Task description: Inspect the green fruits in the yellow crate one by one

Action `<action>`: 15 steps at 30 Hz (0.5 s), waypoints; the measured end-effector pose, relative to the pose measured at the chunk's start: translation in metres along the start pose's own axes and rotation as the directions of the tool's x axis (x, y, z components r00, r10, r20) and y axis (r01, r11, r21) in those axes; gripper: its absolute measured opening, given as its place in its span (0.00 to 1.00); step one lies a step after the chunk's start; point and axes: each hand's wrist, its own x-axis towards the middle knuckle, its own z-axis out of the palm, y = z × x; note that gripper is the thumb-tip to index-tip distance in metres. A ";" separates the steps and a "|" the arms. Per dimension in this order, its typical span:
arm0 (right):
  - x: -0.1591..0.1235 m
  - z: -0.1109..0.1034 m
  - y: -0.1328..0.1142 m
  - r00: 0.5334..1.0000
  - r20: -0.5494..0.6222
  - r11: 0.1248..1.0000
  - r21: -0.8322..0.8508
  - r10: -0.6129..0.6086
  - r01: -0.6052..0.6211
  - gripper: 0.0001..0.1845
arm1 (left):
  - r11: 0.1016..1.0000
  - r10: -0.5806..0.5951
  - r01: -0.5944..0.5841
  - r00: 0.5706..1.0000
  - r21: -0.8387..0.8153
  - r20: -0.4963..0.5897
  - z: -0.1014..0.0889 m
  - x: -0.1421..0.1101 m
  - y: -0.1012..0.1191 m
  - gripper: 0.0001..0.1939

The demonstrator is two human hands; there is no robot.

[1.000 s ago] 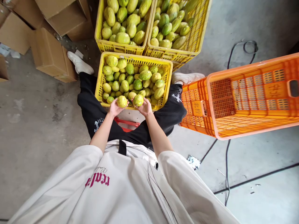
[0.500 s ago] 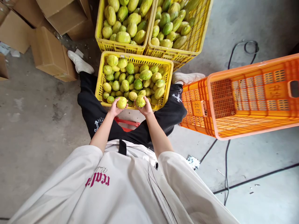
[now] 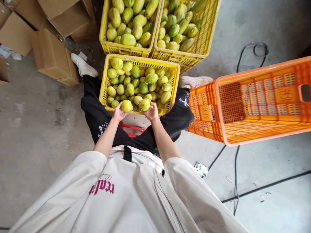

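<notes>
My left hand [image 3: 119, 113] has its fingers curled around a yellow lemon [image 3: 126, 106], held over the near rim of a yellow crate [image 3: 104, 81]. Beside it, my right hand [image 3: 152, 112] grips a second, yellow-green lemon [image 3: 145, 105], its fingertips partly hidden by the fruit. The two lemons are apart, with a small gap between the hands. Under and beyond them, the crate holds many yellow and green lemons [image 3: 130, 89]. It sits between my legs.
Two more yellow crates [image 3: 206, 42] of yellow-green fruit stand just beyond. At the right is a large orange crate [image 3: 222, 110]. Cardboard boxes [image 3: 51, 55] lie at the upper left. Black cables [image 3: 264, 187] run over the concrete floor at the right.
The lemon in my right hand has shifted slightly left and turned, coming up a little in the fingers. My left hand keeps its lemon in nearly the same place.
</notes>
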 end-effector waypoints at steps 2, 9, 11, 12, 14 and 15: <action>0.001 0.001 0.000 0.999 -0.025 1.000 0.001 -0.024 0.024 0.13 | 1.000 0.025 -0.025 1.000 -0.010 -0.004 0.000 0.000 0.000 0.17; 0.006 -0.004 -0.001 0.990 -0.114 0.994 0.063 -0.079 0.086 0.10 | 1.000 0.012 -0.012 0.998 -0.001 0.065 -0.001 -0.002 0.000 0.15; 0.007 -0.005 0.000 0.993 -0.084 0.993 0.079 -0.078 0.084 0.10 | 0.999 -0.025 0.022 0.996 0.040 0.083 -0.001 -0.003 -0.001 0.14; 0.007 -0.006 0.001 0.995 -0.074 0.994 0.082 -0.062 0.068 0.10 | 0.997 -0.037 0.032 0.996 0.065 0.082 -0.001 -0.003 -0.002 0.14; 0.009 -0.007 0.002 0.997 -0.071 0.996 0.083 -0.033 0.039 0.11 | 0.993 -0.045 0.039 0.997 0.109 0.056 0.000 -0.003 -0.003 0.12; 0.010 -0.008 0.002 0.997 -0.076 0.996 0.083 -0.026 0.032 0.11 | 0.992 -0.042 0.036 0.998 0.123 0.043 0.001 -0.003 -0.003 0.11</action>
